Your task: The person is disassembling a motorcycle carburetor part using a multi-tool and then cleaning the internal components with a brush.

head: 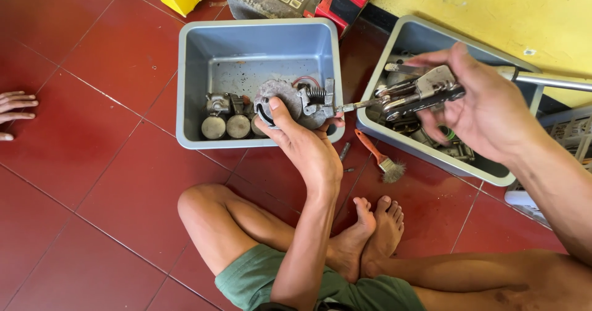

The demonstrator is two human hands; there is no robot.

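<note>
The left hand point(302, 141) grips a carburetor point(295, 104), thumb pressed on its round grey face and fingers wrapped behind. The part hangs over the near rim of the left tub point(259, 139), a grey-blue plastic bin on the red tile floor. Its coiled spring and red wire sit on the upper side, toward the tub's middle.

The right hand point(484, 110) is closed around a folding multi-tool point(414, 95), its driver bit reaching back toward the left tub and meeting the carburetor's right edge. This hand hovers right of the left tub, over a second tub point(431, 157) of mixed metal parts.

The carburetor looks like cast metal: stiff, dense and fairly heavy for its size, probably oily and so a little slippery. The body should take a firm squeeze; the spring, wire and thin linkage look easy to bend, so the grip is best kept on the solid round body and flat sides, as it is now. The multi-tool is rigid steel, and I judge it best held near the pivot to stop the bit from wandering.

Inside the left tub, just left of the carburetor, lie more carburetors point(227, 116). A brush point(379, 158) lies on the floor to the tub's right. Far left of the tub, another person's fingers point(13, 108) rest on the tiles.
</note>
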